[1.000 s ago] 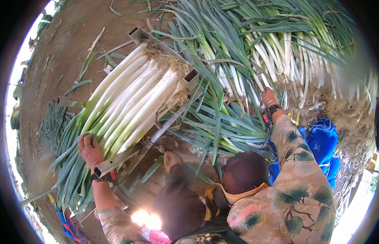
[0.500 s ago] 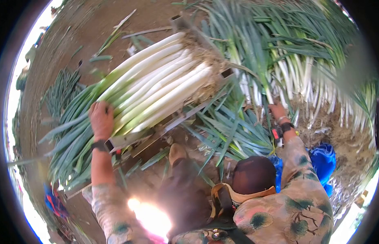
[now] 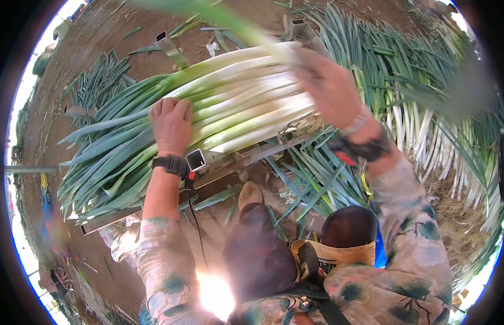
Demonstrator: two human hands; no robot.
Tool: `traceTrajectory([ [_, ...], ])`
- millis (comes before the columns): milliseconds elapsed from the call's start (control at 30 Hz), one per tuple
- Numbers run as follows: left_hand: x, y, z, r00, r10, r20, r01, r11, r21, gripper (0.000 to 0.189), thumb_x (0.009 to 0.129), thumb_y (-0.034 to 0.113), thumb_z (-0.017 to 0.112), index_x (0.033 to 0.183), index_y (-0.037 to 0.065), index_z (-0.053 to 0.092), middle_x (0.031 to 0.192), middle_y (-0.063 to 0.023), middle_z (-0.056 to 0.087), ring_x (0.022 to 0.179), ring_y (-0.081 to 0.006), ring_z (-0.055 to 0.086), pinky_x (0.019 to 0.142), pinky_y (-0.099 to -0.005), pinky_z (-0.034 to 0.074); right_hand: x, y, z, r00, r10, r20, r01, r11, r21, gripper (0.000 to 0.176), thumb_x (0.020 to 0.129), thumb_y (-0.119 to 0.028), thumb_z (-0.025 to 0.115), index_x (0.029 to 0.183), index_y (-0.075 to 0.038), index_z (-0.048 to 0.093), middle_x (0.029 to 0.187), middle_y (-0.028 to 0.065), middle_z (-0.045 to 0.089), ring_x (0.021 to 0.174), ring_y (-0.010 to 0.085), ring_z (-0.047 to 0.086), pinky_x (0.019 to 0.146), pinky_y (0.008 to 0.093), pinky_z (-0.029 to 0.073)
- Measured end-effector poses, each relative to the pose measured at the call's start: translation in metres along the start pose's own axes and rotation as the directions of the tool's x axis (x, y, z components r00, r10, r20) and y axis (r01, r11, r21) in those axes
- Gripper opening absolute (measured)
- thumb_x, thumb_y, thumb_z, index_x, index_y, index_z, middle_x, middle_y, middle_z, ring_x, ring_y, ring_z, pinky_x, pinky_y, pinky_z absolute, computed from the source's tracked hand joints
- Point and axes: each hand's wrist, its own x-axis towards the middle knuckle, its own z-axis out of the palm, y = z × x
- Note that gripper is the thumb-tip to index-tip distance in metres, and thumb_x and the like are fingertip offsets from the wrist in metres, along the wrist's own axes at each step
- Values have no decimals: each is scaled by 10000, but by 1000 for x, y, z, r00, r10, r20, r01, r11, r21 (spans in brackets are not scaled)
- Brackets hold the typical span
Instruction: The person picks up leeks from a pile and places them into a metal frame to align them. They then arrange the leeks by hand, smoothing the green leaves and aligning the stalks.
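A thick row of leeks lies across a metal frame, white shafts to the right and green leaves to the left. My left hand is on top of the row where white turns to green, its fingers curled over the stalks. Blurred by motion, my right hand is closed around the white end of a single leek, above the root end of the row. The green part of that leek reaches up and left out of view. My right hand hides many of the row's roots.
Square metal tube ends stick up beside the row. A large heap of leeks spreads over the ground on the right. Loose green leaves lie near my boot, and a smaller green pile lies at the far left.
My right hand has lifted a leek from the heap on the right and swung up and left over the row. My left hand stays on the leeks; the view has shifted.
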Motion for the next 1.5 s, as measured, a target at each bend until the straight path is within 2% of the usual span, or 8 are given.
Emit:
traceTrajectory([
  [133, 1, 7, -8, 1000, 4, 8, -4, 997, 81, 108, 808, 236, 685, 892, 170, 692, 889, -19, 581, 944, -259, 543, 859, -406, 390, 49, -12, 97, 954, -186, 236, 215, 971, -104, 258, 924, -269, 540, 1064, -79, 642, 894, 178, 656, 808, 366, 640, 761, 448, 515],
  [400, -3, 4, 2, 997, 60, -44, -56, 995, 85, 93, 783, 189, 664, 874, 167, 661, 903, -13, 584, 924, -227, 559, 850, -384, 391, 64, 51, 142, 909, 31, 415, 220, 811, -542, 205, 838, -273, 599, 947, -150, 721, 955, 99, 677, 1005, 319, 592, 828, 444, 494],
  [533, -5, 7, -2, 991, 82, -110, -59, 978, 201, 198, 794, 195, 693, 988, 196, 659, 997, 3, 580, 992, -207, 541, 885, -393, 380, 47, 66, 124, 867, 270, 419, 31, 809, -587, 213, 834, -152, 556, 920, -108, 746, 1007, 126, 704, 1120, 320, 576, 879, 399, 503],
  [800, -4, 1, 10, 962, 204, -181, -156, 956, 247, 446, 839, 194, 685, 1268, 247, 575, 1227, -4, 556, 1178, -203, 492, 1031, -449, 338, 52, 86, 136, 859, 213, 465, 98, 824, -559, 171, 792, -159, 594, 843, -71, 731, 945, 146, 705, 895, 289, 669, 893, 411, 455],
  [933, 0, -5, 16, 995, 80, 64, -94, 963, 253, 375, 907, 194, 599, 1281, 206, 584, 1241, -22, 554, 1185, -231, 495, 1044, -417, 345, 49, 77, 98, 797, 256, 547, -65, 937, -344, 256, 808, -200, 609, 971, -34, 717, 1005, 178, 692, 976, 318, 658, 929, 428, 466],
  [1133, 5, 1, 7, 985, 29, 168, -47, 993, 109, 215, 912, 209, 593, 1109, 144, 654, 1054, -47, 587, 1030, -260, 549, 893, -407, 411, -27, 91, -43, 962, 273, 20, -274, 959, 68, 378, 866, -339, 612, 1092, -45, 684, 989, 154, 698, 890, 294, 670, 839, 372, 516],
  [1200, 6, 5, 5, 986, 29, 163, -49, 991, 121, 216, 913, 208, 593, 1112, 144, 650, 1054, -50, 582, 1035, -261, 545, 895, -406, 407, -69, 135, -80, 851, 504, -150, -478, 860, 181, 372, 867, -372, 583, 1042, -65, 701, 909, 154, 703, 839, 313, 672, 796, 366, 519],
  [1500, 7, 8, 7, 987, 26, 157, -56, 980, 192, 239, 900, 179, 603, 1134, 143, 634, 1091, -64, 569, 1071, -282, 523, 931, -427, 386, -295, 373, -216, 404, 763, -505, -883, 179, -434, 430, 856, -299, 558, 1183, -28, 624, 1110, 239, 646, 1048, 400, 608, 946, 440, 460],
])
